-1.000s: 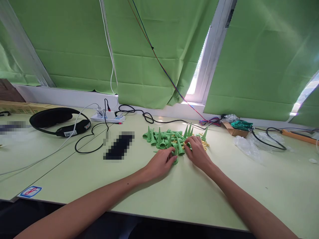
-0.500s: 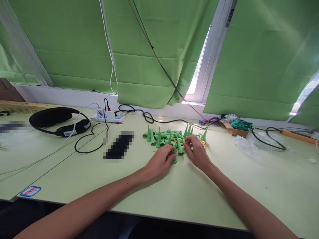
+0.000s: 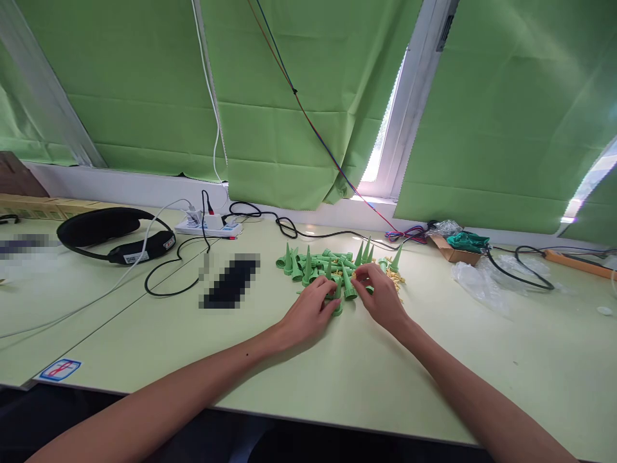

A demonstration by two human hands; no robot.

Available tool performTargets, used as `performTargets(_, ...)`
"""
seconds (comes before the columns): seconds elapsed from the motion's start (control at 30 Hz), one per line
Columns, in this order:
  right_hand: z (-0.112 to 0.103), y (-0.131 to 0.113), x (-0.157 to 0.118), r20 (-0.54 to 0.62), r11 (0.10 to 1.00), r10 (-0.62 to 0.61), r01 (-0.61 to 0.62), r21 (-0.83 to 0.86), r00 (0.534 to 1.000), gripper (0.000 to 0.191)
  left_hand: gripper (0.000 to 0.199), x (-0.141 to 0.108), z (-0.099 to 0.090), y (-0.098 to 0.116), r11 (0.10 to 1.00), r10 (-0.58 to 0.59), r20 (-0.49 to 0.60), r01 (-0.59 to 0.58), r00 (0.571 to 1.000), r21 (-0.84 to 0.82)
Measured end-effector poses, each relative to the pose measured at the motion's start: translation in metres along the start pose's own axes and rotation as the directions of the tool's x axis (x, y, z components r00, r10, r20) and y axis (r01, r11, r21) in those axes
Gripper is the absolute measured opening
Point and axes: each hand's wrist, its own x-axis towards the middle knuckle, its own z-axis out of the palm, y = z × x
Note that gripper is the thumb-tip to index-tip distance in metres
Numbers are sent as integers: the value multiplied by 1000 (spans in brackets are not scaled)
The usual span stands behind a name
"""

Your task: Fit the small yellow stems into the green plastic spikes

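Many green cone-shaped pieces (image 3: 307,269) lie and stand in a pile on the pale green table (image 3: 308,386). My left hand (image 3: 308,312) is at the front of the pile, its thumb and fingers closed round an upright green cone (image 3: 338,299). Just right of it, my right hand (image 3: 382,297) has its thumb and fingertips pinched on a small yellow piece, mostly covered by the fingers. Between the hands a green cone (image 3: 349,286) leans. Small yellow pieces (image 3: 397,279) are scattered behind my right hand, at the right end of the pile.
At the left are a black headset-like device (image 3: 139,247), a power strip (image 3: 231,229) and a blurred dark object (image 3: 231,283). Black cables run along the back. A small cardboard box (image 3: 453,251), clear plastic bags (image 3: 482,286) and an orange-edged object (image 3: 581,263) are at the right.
The fingers of my right hand have shifted slightly left, towards the cone at my left hand. My left hand has hardly moved.
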Motion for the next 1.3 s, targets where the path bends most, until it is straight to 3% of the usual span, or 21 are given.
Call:
performTargets(0.17,0,-4,-1,13,1000,-11,11,-10,1000,4,7,0,2,-2,1000,-20,-4,20,1000,-1)
performTargets(0.33,0,-10,-2,-1,1000,-23,23,-3,1000,4,22,-1,1,0,998,-49,-26,48,998,-42)
performTargets(0.6,0,-32,-5,-87,995,-46,54,88,995,8,20,0,-5,9,994,-14,-173,-4,985,-105)
performTargets(0.9,-2,-44,-7,-114,992,-72,83,91,991,2,20,0,-3,7,995,53,-81,-60,995,-76)
performTargets(1.3,-3,-42,-7,-85,993,-80,86,76,993,5,22,-2,-2,10,995,67,-62,-72,996,-70)
